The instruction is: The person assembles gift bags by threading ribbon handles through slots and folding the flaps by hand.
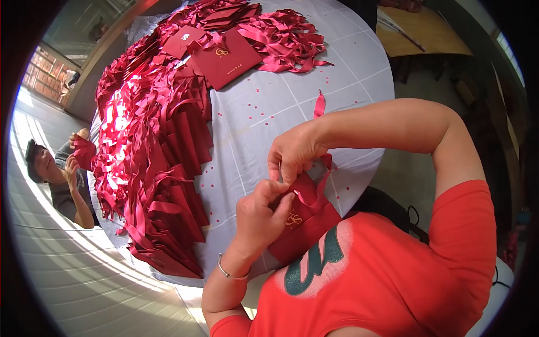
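Observation:
A dark red gift bag (306, 231) with a gold emblem leans against my red shirt at the table's near edge. My left hand (261, 216) is closed in a pinch on the bag's upper edge. Close to its fingertips, my right hand (296, 153) is also pinched; what lies between its fingers is hidden. A red ribbon (315, 197) comes out beside my left thumb and loops across the bag's front toward my right wrist. Beyond that wrist, a short piece of ribbon (319, 105) rests on the tablecloth.
The round table has a pale checked cloth (236, 140) dotted with small red paper discs. Rows of red bags with ribbons (168, 123) crowd its left side. A larger bag (227, 59) and a ribbon heap (286, 42) lie at the far side. Another person (56, 168) handles red material at left.

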Available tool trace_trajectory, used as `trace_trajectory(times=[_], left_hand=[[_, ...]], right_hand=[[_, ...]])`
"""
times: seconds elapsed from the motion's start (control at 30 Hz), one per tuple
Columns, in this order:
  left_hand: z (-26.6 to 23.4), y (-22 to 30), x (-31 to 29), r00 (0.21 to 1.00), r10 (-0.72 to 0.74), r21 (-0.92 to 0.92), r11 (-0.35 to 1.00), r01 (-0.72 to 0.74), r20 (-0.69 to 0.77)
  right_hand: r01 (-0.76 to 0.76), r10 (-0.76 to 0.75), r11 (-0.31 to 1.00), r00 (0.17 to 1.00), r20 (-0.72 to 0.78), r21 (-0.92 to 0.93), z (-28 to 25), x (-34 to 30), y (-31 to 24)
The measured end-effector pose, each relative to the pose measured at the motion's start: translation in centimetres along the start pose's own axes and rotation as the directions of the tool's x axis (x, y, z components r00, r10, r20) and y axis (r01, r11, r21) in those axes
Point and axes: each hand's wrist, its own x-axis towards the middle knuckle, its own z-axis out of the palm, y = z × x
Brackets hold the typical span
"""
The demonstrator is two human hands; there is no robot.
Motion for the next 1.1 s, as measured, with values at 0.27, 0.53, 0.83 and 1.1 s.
trace_trajectory(times=[0.27, 0.53, 0.83, 1.1], left_hand=[[0.5, -0.1, 0.3, 0.983, -0.156, -0.163, 0.972, 0.170, 0.096], [0.7, -1.2, 0.6, 0.949, -0.269, -0.157, 0.943, 0.294, 0.161], [1.0, -1.7, 0.7, 0.956, -0.219, -0.106, 0.964, 0.242, 0.194], [1.3, -1.7, 0.6, 0.942, -0.303, -0.050, 0.948, 0.313, 0.141]], right_hand=[[0.389, -0.341, 0.919, 0.691, -0.638, -0.070, -2.9, 1.3, 2.2], [0.345, -0.705, 0.696, 0.494, -0.509, -0.630, 1.0, -3.7, 3.9], [0.241, -0.778, 0.489, 0.555, -0.294, -0.839, 3.7, -8.2, 6.1], [0.557, -0.525, 0.828, 0.727, -0.443, -0.066, 5.6, -11.6, 3.5]])
